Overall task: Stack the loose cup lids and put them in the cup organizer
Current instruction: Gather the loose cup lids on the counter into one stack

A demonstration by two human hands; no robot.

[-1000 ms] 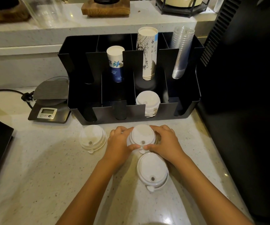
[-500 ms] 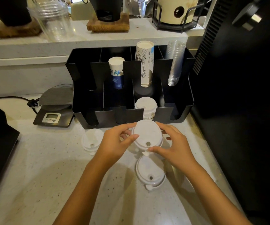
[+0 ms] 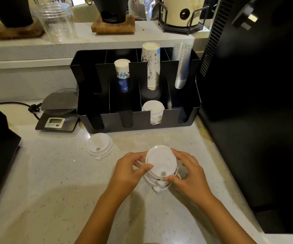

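**On counter: both hands holding lids over another lid**

On the counter (image 3: 45,182), front of the cup organizer (image 3: 137,120), left hand (image 3: 130,170) & right hand (image 3: 188,173) pinch a white lid stack (image 3: 159,162) from opp. sides, thumbs on the top rim. Stack is tilted, sitting right over a lower lid (image 3: 157,186) on the counter; can't tell if touching. Another loose lid (image 3: 100,146) lies to the left, near organizer's front wall, apart from the hands. Stored lids (image 3: 153,111) stand in the front row, 3rd slot from left. Paper cups (image 3: 151,66) & clear cups (image 3: 181,64) fill the back slots. Scale (image 3: 57,113) sits left of organizer.
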